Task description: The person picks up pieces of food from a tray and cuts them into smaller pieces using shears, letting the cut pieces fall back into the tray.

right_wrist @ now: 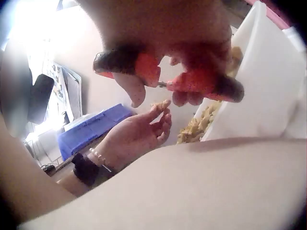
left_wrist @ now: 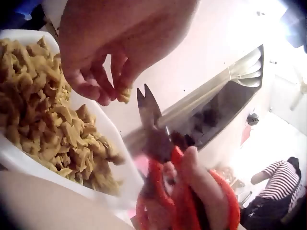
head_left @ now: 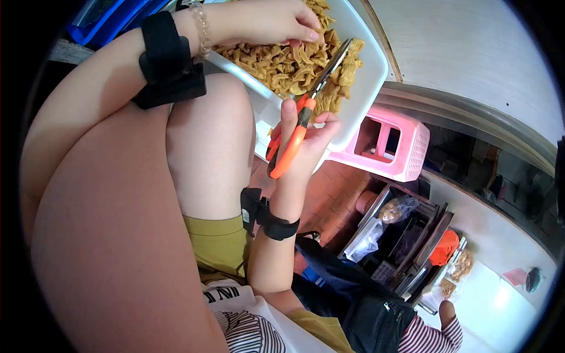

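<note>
A white tub (head_left: 376, 59) holds a heap of wrinkled tan food pieces (head_left: 265, 65). My left hand (head_left: 288, 23) is over the heap, and in the left wrist view its thumb and fingers pinch a small tan food piece (left_wrist: 124, 95). My right hand (head_left: 309, 144) grips orange-handled scissors (head_left: 290, 154). Their blades (left_wrist: 149, 108) stand slightly parted, pointing toward the left hand in the left wrist view. Longer wrinkled strips (head_left: 347, 70) lie along the tub's right side, partly behind the blades in the head view.
Beside the tub stands a pink plastic stool (head_left: 412, 144). My bent knee (head_left: 212, 117) is close to the tub's near edge. Blue bins (head_left: 112, 20) are at upper left. Another person's striped sleeve (head_left: 432, 335) shows at lower right, near a rack with bags (head_left: 368, 238).
</note>
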Demonstrator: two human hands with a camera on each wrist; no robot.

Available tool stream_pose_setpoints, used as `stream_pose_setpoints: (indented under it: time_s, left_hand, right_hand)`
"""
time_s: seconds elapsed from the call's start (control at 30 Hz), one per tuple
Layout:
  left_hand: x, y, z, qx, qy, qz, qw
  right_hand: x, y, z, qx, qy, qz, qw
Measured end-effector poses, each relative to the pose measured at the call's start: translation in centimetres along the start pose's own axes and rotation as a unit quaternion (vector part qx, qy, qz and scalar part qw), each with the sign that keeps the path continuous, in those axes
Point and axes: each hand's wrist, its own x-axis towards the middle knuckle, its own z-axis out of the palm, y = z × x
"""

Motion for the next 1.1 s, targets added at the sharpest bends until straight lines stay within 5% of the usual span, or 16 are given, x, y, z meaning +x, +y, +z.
stream_pose_setpoints:
  time_s: [0.13, 0.37, 0.53, 0.8, 1.1]
  left_hand:
    - [0.9, 0.4, -0.9, -0.065, -0.003, -0.08, 0.995]
    - [0.3, 1.8, -1.0, -0.087, 0.038, -0.081, 0.992]
    - [0.3, 1.5, -0.9, -0.218, 0.063, -0.091, 0.97]
    - [0.4, 1.4, -1.1, -0.231, 0.054, -0.075, 0.969]
    - [0.0, 2.2, -1.2, -0.193, 0.042, -0.093, 0.976]
  right_hand:
    - [-0.4, 0.1, -0.4, -0.044, -0.025, 0.037, 0.998]
    - [-0.2, 0.8, -0.7, -0.073, -0.035, 0.011, 0.997]
    - [-0.7, 0.7, -0.9, -0.114, -0.053, 0.012, 0.992]
    - [-0.9, -0.4, -0.6, -0.223, -0.051, -0.041, 0.973]
    - [-0.8, -0.5, -0.8, -0.231, -0.051, 0.023, 0.971]
